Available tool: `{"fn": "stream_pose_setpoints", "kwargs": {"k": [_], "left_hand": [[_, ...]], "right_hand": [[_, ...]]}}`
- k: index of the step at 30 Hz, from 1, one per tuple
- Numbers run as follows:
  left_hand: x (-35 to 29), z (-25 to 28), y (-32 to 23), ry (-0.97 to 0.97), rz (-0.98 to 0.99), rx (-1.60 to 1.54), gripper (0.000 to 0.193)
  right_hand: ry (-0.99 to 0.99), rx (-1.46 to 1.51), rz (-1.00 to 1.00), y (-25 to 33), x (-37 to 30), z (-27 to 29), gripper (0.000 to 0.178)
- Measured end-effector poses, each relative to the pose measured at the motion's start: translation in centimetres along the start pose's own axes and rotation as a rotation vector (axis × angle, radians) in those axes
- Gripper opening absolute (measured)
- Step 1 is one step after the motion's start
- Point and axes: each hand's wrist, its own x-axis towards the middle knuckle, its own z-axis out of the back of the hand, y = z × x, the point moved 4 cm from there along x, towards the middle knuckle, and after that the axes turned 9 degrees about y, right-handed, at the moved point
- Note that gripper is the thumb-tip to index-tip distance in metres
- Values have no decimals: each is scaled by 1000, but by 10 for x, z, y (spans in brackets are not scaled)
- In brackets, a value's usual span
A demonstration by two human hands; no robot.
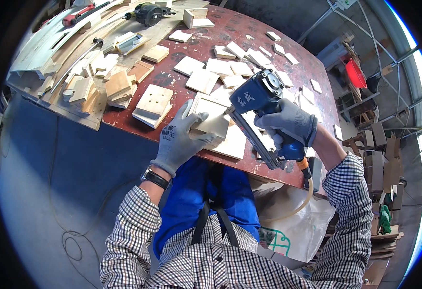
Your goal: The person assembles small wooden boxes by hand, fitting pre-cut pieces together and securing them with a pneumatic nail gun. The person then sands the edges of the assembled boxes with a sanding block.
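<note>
My right hand (288, 124), in a grey glove, is wrapped round the handle of a dark blue pneumatic nail gun (255, 96). An orange fitting joins a pale air hose (301, 206) to its lower end. The gun's nose is at the upper right edge of a small wooden box (213, 119); whether it touches cannot be made out. My left hand (181, 137), also gloved, grips the box from its left side, fingers and thumb against the wood. Beneath the box lies a flat pale board (233, 143) near the table's front edge.
Many loose wooden squares (202, 80) are spread over the worn red table (172, 49). Stacked boards (153, 105) lie left of my left hand. A dark power tool (149, 14) and scrap pieces sit at far left. A white sack (297, 226) stands below the table's right side.
</note>
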Motion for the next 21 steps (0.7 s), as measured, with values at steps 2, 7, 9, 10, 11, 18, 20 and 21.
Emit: {"fn": "stream_pose_setpoints", "kwargs": {"k": [2,7,9,10,11,18,20,21], "left_hand": [[2,-2,2,20,13,-12,53],[0,1,4,8,20,2,58],[-1,-1,4,-15,33,-18,60],[-2,-2,5,-6,-8,55,72],[-2,-2,7,-9,8,26,76],[-3,-4,9,-3,120,15,104],[-3,-3,7,4,117,17,105],[-5,-2,8,6,117,13,105]], "right_hand": [[12,-1,-6,-6,3,4,23],[-39,20,38,6,-10,-21,26],[-4,-17,80,5,-8,-28,27],[15,-8,89,8,-11,-30,28],[35,0,98,16,-14,-35,30],[91,-141,118,23,-3,-36,39],[91,-169,124,27,-5,-37,40],[86,-180,134,31,-7,-40,41]]}}
